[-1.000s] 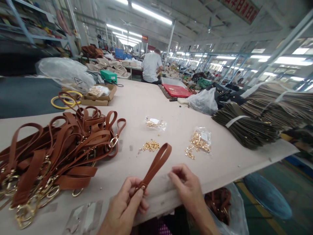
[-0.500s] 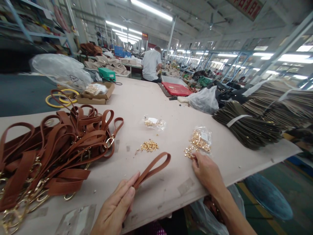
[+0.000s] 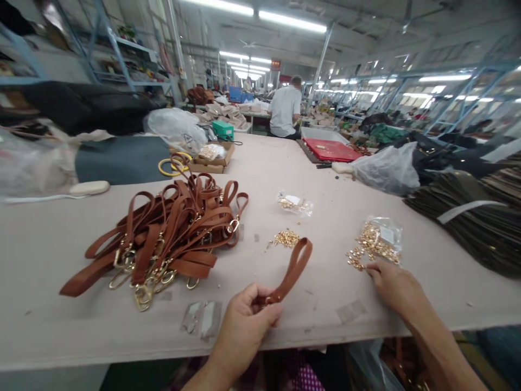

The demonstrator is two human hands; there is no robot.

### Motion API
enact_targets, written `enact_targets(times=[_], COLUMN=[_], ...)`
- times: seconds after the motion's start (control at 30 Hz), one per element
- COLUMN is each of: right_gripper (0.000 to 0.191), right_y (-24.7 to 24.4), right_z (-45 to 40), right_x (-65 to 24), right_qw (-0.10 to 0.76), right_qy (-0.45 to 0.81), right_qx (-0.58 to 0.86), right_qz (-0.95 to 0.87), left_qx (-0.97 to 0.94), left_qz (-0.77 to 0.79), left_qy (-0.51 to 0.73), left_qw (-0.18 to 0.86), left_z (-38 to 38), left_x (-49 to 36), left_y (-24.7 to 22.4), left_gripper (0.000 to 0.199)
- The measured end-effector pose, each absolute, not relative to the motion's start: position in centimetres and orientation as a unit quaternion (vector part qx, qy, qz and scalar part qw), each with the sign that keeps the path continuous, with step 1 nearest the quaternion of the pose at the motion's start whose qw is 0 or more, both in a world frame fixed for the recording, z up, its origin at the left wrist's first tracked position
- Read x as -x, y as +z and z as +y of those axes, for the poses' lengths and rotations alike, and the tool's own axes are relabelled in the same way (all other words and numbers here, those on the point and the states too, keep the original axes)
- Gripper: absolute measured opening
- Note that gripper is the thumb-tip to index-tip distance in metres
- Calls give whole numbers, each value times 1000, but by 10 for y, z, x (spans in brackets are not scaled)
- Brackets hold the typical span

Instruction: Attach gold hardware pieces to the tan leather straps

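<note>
My left hand [image 3: 248,326] is closed round a brown leather strap [image 3: 293,271] near the table's front edge; its looped end sticks up to the right, and a small metal piece shows by the fingers. At the right, my right hand [image 3: 399,288] has its fingertips pinched together at the near edge of loose gold rivet caps [image 3: 355,258]. What lies between those fingertips is hidden. Behind them is an open clear bag of gold caps [image 3: 378,241]. Ahead of the strap lies a small heap of gold rivet pieces [image 3: 286,238].
A tangled pile of brown straps with gold clasps [image 3: 175,228] covers the table's left part. A small clear bag of gold parts [image 3: 293,203] lies mid-table. Dark stacked panels [image 3: 468,217] stand at the right. Farther back are a cardboard box [image 3: 211,163], a red folder [image 3: 330,150] and a seated person [image 3: 285,111].
The view has swung left, bringing the whole strap pile in. My left hand has turned the strap, so its loop stands more upright. My right hand stays at the gold caps.
</note>
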State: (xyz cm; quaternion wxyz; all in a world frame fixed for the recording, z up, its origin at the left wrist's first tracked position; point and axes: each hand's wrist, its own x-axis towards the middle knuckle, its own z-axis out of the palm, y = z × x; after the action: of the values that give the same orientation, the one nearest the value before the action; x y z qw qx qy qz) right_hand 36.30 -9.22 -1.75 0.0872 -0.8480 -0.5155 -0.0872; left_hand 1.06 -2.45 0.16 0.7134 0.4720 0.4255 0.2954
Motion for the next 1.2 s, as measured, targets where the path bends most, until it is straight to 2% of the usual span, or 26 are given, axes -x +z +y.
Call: enact_targets(times=[0.1,0.27,0.43,0.63,1.2], right_gripper=[27,23,11,15,13], right_y=[-10,7,0,-17,-20], right_z=[-96,-114,-104,-87,-89], right_x=[-348,-251,-169,-157,-152], right_qw=[113,338,459,470,488], right_qy=[-82,31,105,159,162], right_qx=[846,749,621,600,655], right_qz=[-514,-569,-627,-627,-553], left_qx=[-490,-538,-570,-578,-602], left_qz=[420,414,411,406,385], left_qy=[285,326,350,351,367], left_qw=[709,658,619,615,595], left_z=[-24,-29,-33,-34,-39], left_x=[-9,-10,-12,-14,-11], left_y=[2,-3,-7,-4,-4], left_gripper=[17,19,17,17,22])
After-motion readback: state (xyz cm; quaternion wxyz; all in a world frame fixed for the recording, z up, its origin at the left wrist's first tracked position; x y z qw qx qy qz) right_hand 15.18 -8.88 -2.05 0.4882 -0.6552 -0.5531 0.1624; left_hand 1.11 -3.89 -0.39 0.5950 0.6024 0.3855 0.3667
